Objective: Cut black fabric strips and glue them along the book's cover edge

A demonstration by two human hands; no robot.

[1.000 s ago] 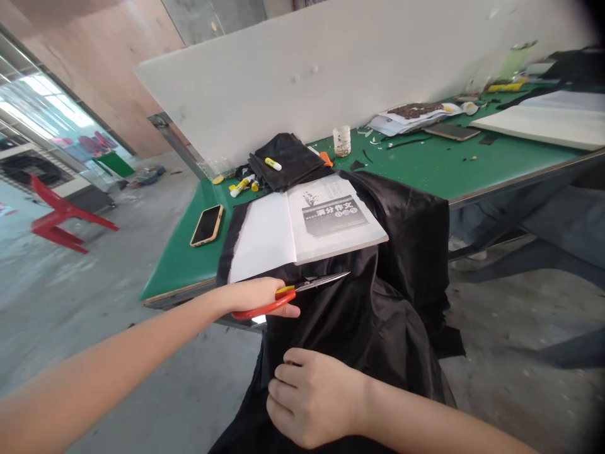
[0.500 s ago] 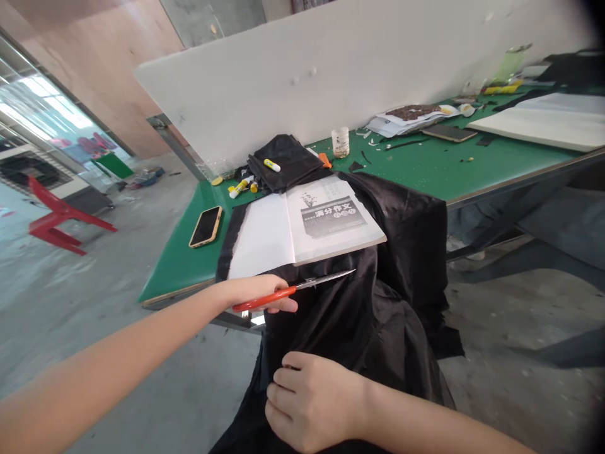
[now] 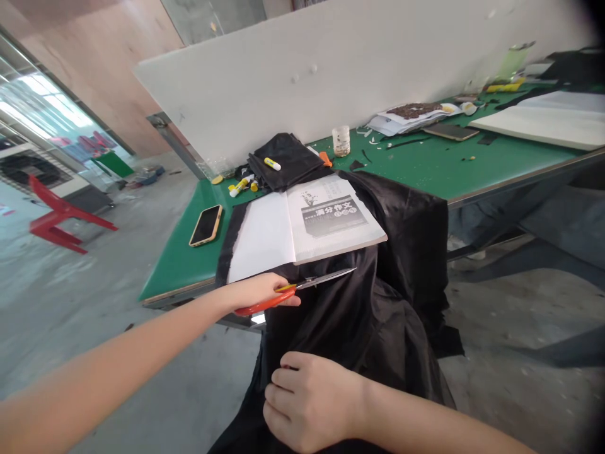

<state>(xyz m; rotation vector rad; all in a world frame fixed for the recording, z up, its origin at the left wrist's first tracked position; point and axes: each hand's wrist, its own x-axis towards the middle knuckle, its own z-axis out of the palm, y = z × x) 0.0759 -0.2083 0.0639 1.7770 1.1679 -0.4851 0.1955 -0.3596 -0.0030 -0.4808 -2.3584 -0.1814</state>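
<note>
Orange-handled scissors (image 3: 271, 302) are in my left hand (image 3: 265, 291), their metal blades pointing right over black cloth (image 3: 331, 309) at the table's front edge. My right hand (image 3: 314, 400) is closed in a fist lower down, against the hanging cloth; what its fingers hold, if anything, is hidden. Just beyond the scissors an open book (image 3: 333, 217) lies on the cloth, a blank white page on its left and a printed page on its right. More of the cloth drapes over the edge to the right of the book.
On the green table (image 3: 172, 261) lies a phone (image 3: 207, 225) left of the book. Folded black cloth (image 3: 286, 161), glue sticks (image 3: 241, 186) and a clear cup (image 3: 341, 140) stand behind. Papers (image 3: 397, 121) and another open book (image 3: 553, 120) are at right. A red chair (image 3: 61, 217) stands on the floor.
The scissors have tilted slightly in my left hand, so a yellow inner part of the handle now shows. My right hand has barely moved.
</note>
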